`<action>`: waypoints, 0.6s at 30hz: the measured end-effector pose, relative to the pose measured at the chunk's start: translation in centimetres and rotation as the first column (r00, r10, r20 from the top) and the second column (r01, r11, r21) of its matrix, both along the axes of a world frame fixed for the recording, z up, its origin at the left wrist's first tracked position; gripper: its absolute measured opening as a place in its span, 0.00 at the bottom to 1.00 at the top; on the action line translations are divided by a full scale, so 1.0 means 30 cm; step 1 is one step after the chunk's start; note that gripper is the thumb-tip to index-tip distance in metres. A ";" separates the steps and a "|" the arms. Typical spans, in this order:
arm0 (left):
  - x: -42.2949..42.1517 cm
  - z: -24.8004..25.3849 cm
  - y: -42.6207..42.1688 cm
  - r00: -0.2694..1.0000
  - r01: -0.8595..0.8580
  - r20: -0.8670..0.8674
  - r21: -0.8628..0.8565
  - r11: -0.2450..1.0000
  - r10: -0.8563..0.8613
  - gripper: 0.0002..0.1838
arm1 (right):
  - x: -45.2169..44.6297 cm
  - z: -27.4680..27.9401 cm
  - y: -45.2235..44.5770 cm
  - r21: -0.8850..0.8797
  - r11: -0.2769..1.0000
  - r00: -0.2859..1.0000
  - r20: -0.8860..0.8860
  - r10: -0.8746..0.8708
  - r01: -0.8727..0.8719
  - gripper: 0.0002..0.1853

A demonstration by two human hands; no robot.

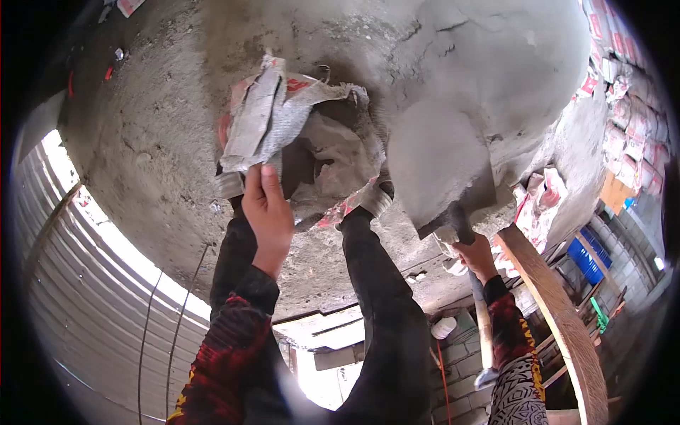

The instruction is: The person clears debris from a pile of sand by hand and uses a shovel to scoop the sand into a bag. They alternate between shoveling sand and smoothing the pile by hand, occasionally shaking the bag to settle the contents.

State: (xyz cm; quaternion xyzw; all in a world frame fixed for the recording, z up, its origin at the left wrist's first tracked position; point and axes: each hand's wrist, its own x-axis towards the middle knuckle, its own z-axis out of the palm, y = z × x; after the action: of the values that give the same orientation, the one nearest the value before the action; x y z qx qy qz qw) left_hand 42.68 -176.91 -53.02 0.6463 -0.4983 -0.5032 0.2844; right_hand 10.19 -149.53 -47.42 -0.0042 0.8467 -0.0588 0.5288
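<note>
"Gripping what with the left hand [265, 212]?"
"Pinching the loose flap of a torn sack [258, 120] at eleven o'clock, in a narrow fingertip hold."
"And with the right hand [476, 256]?"
"Closed round the shaft of a shovel [483, 188], between three and four o'clock, with grey material [432, 152] on the blade toward two."
"At what step?"
"Apparently handling sack and laden shovel together. Probably calls next for a level blade, plus a steady pinch on the flap."

The left hand [268, 216] grips a torn bag [258, 117], upper center; the right hand [477, 256] holds a shovel [482, 190] bearing gray material [435, 156].
</note>
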 end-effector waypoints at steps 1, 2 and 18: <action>0.005 -0.001 0.002 1.000 -0.013 -0.003 -0.001 1.000 0.013 0.16 | 0.005 0.017 -0.043 -0.001 0.991 0.991 0.024 0.134 -0.135 0.10; 0.009 -0.004 0.000 1.000 -0.002 -0.021 0.010 1.000 0.002 0.15 | 0.012 0.021 -0.084 -0.005 0.964 0.963 0.047 0.265 -0.265 0.11; 0.149 0.063 -0.135 0.993 0.012 -0.118 0.186 0.982 0.010 0.15 | 0.432 0.096 -0.711 -0.083 0.540 0.546 -0.144 0.825 -0.837 0.27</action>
State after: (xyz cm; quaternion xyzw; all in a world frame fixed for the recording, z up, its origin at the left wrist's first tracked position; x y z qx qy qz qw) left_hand 47.15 -180.97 -51.12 0.6388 -0.4315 -0.5853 0.2514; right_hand 23.14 -170.88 -44.55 -0.4452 0.7590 0.1394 0.4542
